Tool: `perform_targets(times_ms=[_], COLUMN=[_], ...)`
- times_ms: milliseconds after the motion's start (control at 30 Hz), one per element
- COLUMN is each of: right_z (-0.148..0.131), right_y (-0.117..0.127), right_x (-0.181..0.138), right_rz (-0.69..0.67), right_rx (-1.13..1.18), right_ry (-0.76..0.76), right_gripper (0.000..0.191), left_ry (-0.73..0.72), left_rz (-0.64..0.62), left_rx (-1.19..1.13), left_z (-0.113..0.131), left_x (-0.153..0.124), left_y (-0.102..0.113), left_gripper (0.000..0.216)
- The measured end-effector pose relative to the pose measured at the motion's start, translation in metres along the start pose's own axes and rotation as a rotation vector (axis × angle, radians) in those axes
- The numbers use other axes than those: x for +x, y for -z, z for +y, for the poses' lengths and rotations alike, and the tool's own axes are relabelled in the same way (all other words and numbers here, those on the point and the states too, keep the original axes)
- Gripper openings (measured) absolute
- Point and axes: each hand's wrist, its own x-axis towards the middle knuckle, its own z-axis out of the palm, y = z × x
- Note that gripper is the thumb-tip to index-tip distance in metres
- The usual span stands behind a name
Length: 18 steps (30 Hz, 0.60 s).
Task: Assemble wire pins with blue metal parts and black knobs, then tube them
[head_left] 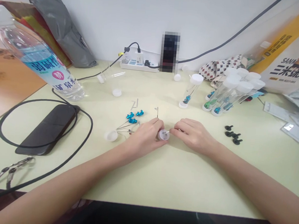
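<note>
Your left grip (147,134) holds a round white plastic cap (164,136); your right grip (193,134) is narrow, apparently pinching a thin metal rod (167,131) at the cap.

Left hand (147,134) gripping a white cap (164,136); right hand (195,134) holding a thin rod (167,131) at it; blue fittings (132,120) lie left, capped tubes (231,83) stand right.

i'm at a table (175,183) serving as a small workbench, in a home or a workshop; i can't tell which. beyond my left hand (147,134), a power strip (132,67) sits by a white wall (115,16); beyond and right of my grip, capped clear tubes (227,92) hold small parts (186,99); left of it are loose blue parts (130,115) and a water bottle (43,62).
</note>
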Motion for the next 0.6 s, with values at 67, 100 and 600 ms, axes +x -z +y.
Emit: perform_targets(times_ms=[67,100,600], right_z=[0.000,-0.001,-0.011], right_y=[0.001,0.002,-0.009], right_x=[0.001,0.001,-0.002], right_rz=[0.001,0.001,0.012], right_rx=[-0.020,-0.033,0.238], right_ry=[0.021,0.034,-0.250], right_gripper=[0.023,0.023,0.021], left_ry=[-0.005,-0.009,0.008], left_rz=[0.001,0.003,0.026], left_rx=[-0.006,-0.006,0.004], left_z=[0.000,-0.001,-0.004], left_x=[0.000,0.000,0.001], left_y=[0.000,-0.001,-0.003], left_gripper=[0.016,0.016,0.016])
